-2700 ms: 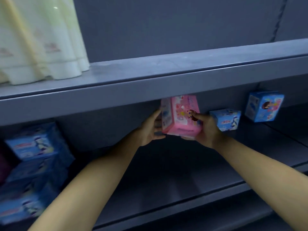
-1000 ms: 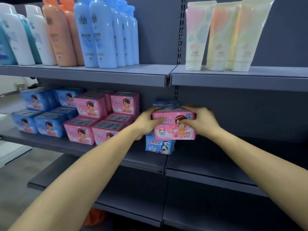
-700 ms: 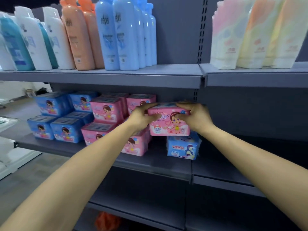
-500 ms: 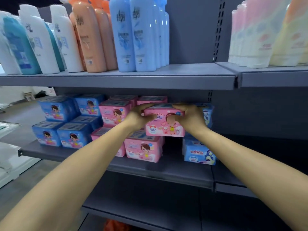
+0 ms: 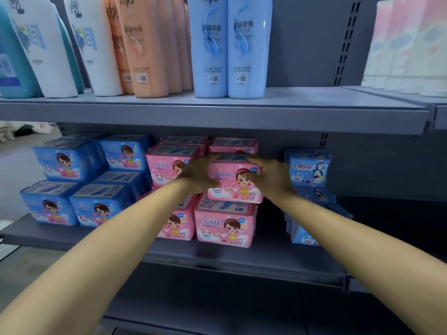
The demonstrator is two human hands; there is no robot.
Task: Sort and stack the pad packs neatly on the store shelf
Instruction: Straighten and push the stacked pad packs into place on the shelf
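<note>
Both hands hold one pink pad pack (image 5: pixel 233 187) by its ends, my left hand (image 5: pixel 199 175) on its left side and my right hand (image 5: pixel 271 177) on its right. The pack sits level on top of another pink pack (image 5: pixel 225 224) on the grey middle shelf (image 5: pixel 217 257). More pink packs (image 5: pixel 169 163) stand stacked to the left and behind. Blue packs (image 5: pixel 72 184) are stacked two high at the far left. A separate pile of light blue packs (image 5: pixel 308 170) stands to the right, partly hidden by my right forearm.
The upper shelf (image 5: pixel 217 112) hangs just above the pink stack and carries shampoo bottles (image 5: pixel 229 44) and pale tubes (image 5: pixel 411 44). Bare shelf lies to the right of the light blue pile. A lower shelf (image 5: pixel 217 310) runs below. Floor shows at the far left.
I carried the pink pack left from the far shelf section to the pink stack; it now rests on the lower front pink pack. Both hands still grip it.
</note>
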